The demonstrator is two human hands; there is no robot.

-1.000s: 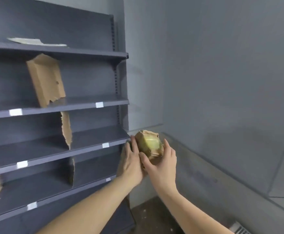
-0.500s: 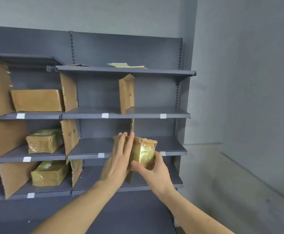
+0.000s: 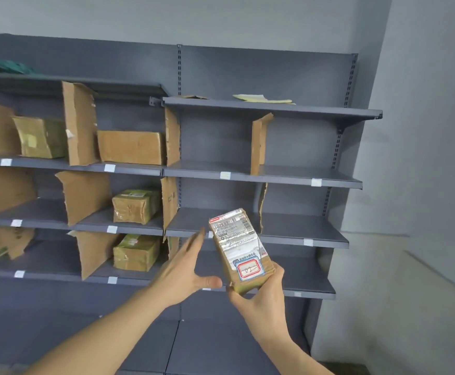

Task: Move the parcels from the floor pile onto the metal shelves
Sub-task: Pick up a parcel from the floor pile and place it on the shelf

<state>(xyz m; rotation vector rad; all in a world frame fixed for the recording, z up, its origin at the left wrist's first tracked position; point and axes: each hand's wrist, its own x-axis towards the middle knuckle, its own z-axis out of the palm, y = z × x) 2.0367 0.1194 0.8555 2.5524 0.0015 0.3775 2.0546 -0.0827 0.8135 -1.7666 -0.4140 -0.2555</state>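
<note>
I hold a small brown taped parcel (image 3: 238, 246) with a white shipping label facing me. My right hand (image 3: 259, 290) grips its lower end from beneath. My left hand (image 3: 187, 272) is just left of the parcel, fingers spread and off it. Both are in front of the grey metal shelves (image 3: 264, 174), level with the lower right bays. Other parcels sit on the shelves to the left: one (image 3: 135, 205) on the third level, one (image 3: 137, 251) below it, and a plain carton (image 3: 131, 147) above.
Torn cardboard dividers (image 3: 259, 143) stand upright between bays. Another taped parcel (image 3: 41, 136) sits at upper left. Papers (image 3: 261, 98) lie on the top right shelf. A grey wall (image 3: 423, 158) closes the right side.
The view has swung left, bringing more of the shelving into sight. The parcel has turned label-side toward me, and my left hand has come off it and opened.
</note>
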